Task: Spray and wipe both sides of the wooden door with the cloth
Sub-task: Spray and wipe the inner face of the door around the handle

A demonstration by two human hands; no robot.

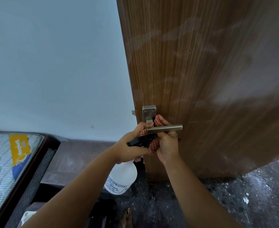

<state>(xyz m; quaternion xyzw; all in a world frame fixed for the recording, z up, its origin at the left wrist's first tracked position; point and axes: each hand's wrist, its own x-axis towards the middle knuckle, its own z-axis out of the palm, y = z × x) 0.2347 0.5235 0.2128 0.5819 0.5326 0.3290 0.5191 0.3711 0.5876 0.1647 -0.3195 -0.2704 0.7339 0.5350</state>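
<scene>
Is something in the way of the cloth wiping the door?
Yes. The metal handle crosses in front of the cloth, which the right hand holds against the door behind it. The left hand holds the spray bottle close beside.

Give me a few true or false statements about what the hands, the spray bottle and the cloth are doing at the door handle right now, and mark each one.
1. The left hand holds the spray bottle. True.
2. The cloth is plain white. False: it is red-orange checked.
3. The right hand holds the cloth at the door handle. True.
4. The spray bottle stands on the floor. False: it hangs from the left hand, off the floor.
5. The door shows pale smeary streaks. True.
6. The mattress is right of the door. False: it is at the left.
</scene>
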